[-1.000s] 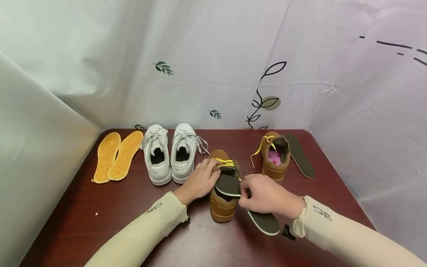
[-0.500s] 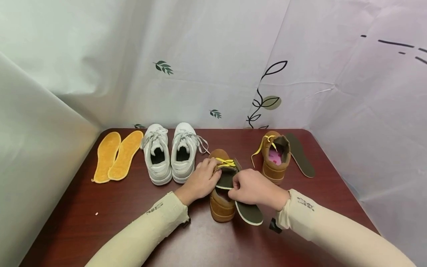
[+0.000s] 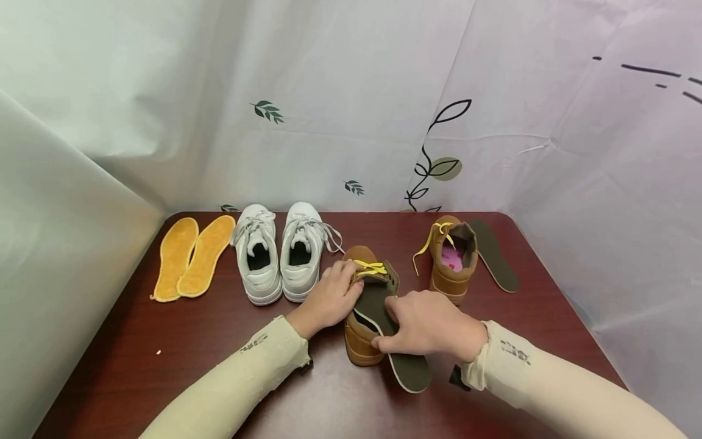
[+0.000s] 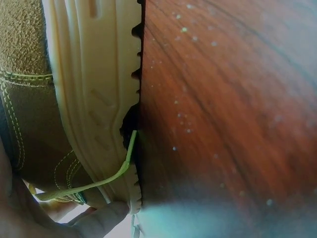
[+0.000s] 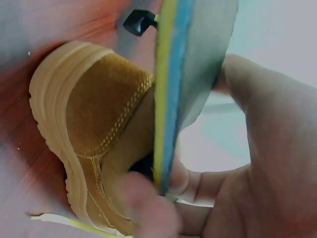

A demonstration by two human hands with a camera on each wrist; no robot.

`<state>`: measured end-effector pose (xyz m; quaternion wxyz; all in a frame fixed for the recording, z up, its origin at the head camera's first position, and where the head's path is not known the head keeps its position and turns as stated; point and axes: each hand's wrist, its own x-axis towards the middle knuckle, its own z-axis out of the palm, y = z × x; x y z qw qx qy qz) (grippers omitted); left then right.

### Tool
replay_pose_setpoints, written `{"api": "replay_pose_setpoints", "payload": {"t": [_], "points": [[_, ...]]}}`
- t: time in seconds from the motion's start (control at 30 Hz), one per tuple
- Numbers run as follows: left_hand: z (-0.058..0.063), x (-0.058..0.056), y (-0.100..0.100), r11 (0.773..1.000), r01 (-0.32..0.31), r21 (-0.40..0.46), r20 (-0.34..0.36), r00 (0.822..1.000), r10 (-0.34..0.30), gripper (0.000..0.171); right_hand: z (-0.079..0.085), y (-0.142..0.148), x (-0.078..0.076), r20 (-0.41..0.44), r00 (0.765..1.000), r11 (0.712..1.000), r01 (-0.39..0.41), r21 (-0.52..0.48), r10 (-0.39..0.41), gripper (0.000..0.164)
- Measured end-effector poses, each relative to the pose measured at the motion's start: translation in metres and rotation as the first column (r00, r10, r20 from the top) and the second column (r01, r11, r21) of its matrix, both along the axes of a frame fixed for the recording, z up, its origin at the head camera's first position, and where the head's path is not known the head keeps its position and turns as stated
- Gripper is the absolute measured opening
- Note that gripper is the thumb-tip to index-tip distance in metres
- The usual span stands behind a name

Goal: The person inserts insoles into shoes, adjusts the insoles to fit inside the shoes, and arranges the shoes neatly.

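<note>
My left hand (image 3: 328,300) grips the tan lace-up shoe (image 3: 363,350) by its side near the yellow laces. In the left wrist view, fingers curl round the front of the shoe beside its pale sole (image 4: 94,109). A dark olive insole (image 3: 412,371) is pinched along its edges by my right hand (image 3: 426,323). One end of it lies in the shoe's mouth under the tongue; the other sticks out past the heel, slanting down to the right. The right wrist view shows the insole's layered yellow-and-blue edge (image 5: 171,84) beside the shoe heel (image 5: 111,99).
A second tan shoe (image 3: 451,286) with a pink lining stands back right, a second olive insole (image 3: 496,256) next to it. Two white sneakers (image 3: 263,294) stand left of my left hand. Two orange-yellow insoles (image 3: 207,259) lie overlapping at the far left of the table (image 3: 192,372).
The right hand first moved left toward the shoe with the insole, then shifted its hold lower along it. The insole now points more steeply toward me. The left hand and shoe stay put.
</note>
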<state>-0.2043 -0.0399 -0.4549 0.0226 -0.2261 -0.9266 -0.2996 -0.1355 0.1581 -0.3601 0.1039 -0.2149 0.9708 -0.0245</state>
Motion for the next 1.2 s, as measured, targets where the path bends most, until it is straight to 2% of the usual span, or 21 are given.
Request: {"api": "replay_pose_setpoints", "payload": {"t": [0.13, 0.27, 0.47, 0.57, 0.7, 0.87, 1.0, 1.2], "points": [[0.0, 0.0, 0.0, 1.0, 0.002, -0.001, -0.006, 1.0, -0.002, 0.035, -0.002, -0.002, 0.0, -0.032, 0.999, 0.999, -0.029, -0.043, 0.028, 0.034], [0.0, 0.0, 0.0, 1.0, 0.0, -0.007, -0.006, 1.0, 0.0, 0.034, -0.003, -0.004, -0.005, -0.017, 0.999, 0.992, -0.052, -0.117, 0.05, 0.034], [-0.001, -0.001, 0.0, 1.0, -0.005, -0.015, -0.012, 1.0, 0.005, 0.034, -0.01, -0.013, -0.017, 0.019, 1.0, 0.981, -0.003, -0.195, 0.007, 0.037], [-0.002, -0.001, 0.001, 1.0, -0.001, -0.021, -0.015, 1.0, 0.0, 0.035, -0.015, -0.017, -0.022, 0.03, 0.999, 0.98, 0.037, -0.195, -0.032, 0.037], [-0.003, -0.001, 0.002, 1.0, -0.002, -0.022, -0.021, 1.0, 0.002, 0.034, -0.019, -0.021, -0.026, 0.046, 0.997, 0.99, 0.073, -0.118, -0.068, 0.036], [-0.004, -0.001, 0.002, 1.0, -0.006, -0.025, -0.03, 1.0, 0.005, 0.034, -0.018, -0.02, -0.021, 0.05, 0.996, 0.997, 0.072, -0.017, -0.071, 0.045], [-0.004, -0.001, 0.003, 1.0, -0.009, -0.028, -0.034, 0.999, 0.008, 0.034, -0.012, -0.015, -0.01, 0.029, 0.998, 0.999, 0.051, -0.009, -0.051, 0.051], [-0.003, 0.0, 0.003, 0.999, -0.018, -0.03, -0.032, 0.999, 0.017, 0.033, -0.007, -0.013, 0.003, -0.004, 0.999, 0.998, 0.037, -0.059, -0.037, 0.037]]}}
